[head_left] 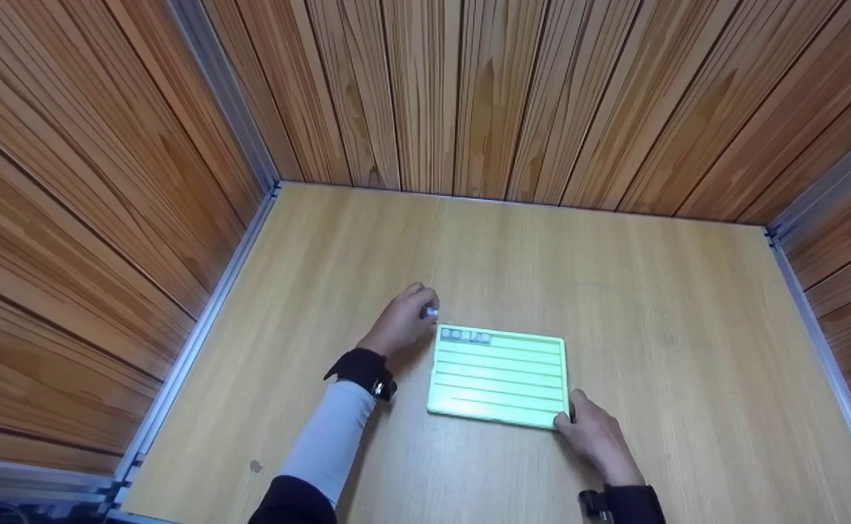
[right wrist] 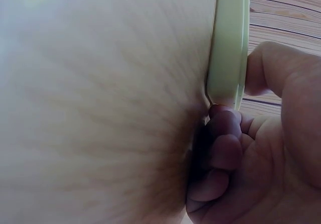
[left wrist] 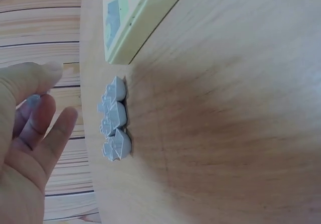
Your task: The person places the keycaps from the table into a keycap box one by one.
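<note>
A pale green ridged tray [head_left: 501, 369] lies flat in front of me, several small grey pieces [head_left: 465, 335] lined up in its far left slot. Just off its far left corner, my left hand [head_left: 402, 319] pinches a small bluish-grey piece [left wrist: 33, 100], mostly hidden by the fingers. Below that hand, three grey boat-shaped pieces [left wrist: 115, 117] sit side by side on the table near the tray's corner. My right hand [head_left: 594, 434] grips the tray's near right corner, thumb on top and fingers curled at its side and lower edge.
The light wooden table [head_left: 658, 313] is bordered by metal rails [head_left: 192, 342] and wood-plank walls [head_left: 483, 94] on the left, back and right. A small dark spot [head_left: 255, 466] marks the table at the near left. Cables show at the lower left corner.
</note>
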`<action>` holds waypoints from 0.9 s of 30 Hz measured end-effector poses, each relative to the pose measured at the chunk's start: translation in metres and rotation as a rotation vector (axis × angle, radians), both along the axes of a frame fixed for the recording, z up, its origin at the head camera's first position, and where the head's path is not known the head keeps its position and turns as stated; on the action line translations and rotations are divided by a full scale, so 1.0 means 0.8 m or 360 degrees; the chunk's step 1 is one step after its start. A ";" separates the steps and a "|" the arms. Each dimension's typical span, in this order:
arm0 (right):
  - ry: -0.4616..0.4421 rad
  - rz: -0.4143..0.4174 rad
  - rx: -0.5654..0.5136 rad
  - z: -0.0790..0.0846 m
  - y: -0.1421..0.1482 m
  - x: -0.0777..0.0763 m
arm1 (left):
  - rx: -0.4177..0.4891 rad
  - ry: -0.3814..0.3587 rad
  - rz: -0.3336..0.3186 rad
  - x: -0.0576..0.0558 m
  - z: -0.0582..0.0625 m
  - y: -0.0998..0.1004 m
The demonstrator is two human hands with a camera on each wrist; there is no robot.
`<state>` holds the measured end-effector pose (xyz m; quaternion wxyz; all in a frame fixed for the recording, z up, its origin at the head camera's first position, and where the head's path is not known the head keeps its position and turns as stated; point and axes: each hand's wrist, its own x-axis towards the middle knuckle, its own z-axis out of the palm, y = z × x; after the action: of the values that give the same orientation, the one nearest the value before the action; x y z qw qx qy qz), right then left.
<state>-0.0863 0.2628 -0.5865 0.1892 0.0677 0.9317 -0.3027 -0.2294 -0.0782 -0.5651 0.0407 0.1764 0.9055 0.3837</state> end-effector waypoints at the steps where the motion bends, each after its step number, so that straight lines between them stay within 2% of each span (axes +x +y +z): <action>1: -0.0007 -0.0002 -0.0004 0.000 0.000 0.000 | -0.0010 0.0003 -0.0021 0.001 0.000 0.001; 7: -0.0025 -0.0005 -0.0018 -0.001 0.001 0.000 | -0.0042 0.0018 -0.0080 0.003 0.001 0.008; 13: -0.0037 0.0005 -0.0032 0.000 0.003 -0.002 | -0.0115 0.0125 -0.0185 0.003 0.005 0.017; 16: 0.0011 0.0018 -0.0016 -0.001 0.003 -0.001 | -0.0108 0.0166 -0.0223 0.003 0.006 0.024; 20: 0.0075 0.0030 -0.0007 -0.001 0.001 0.001 | -0.0078 0.0122 -0.0260 0.006 0.006 0.033; 23: 0.0054 0.0018 -0.0014 -0.002 0.001 0.001 | -0.0107 0.0093 -0.0285 0.009 0.005 0.041; 27: 0.0029 0.0005 -0.0003 -0.002 -0.001 0.000 | -0.0170 0.0134 -0.0325 0.012 0.004 0.050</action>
<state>-0.0862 0.2623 -0.5884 0.1812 0.0632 0.9332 -0.3039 -0.2197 -0.0381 -0.5619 0.0509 0.2813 0.9028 0.3212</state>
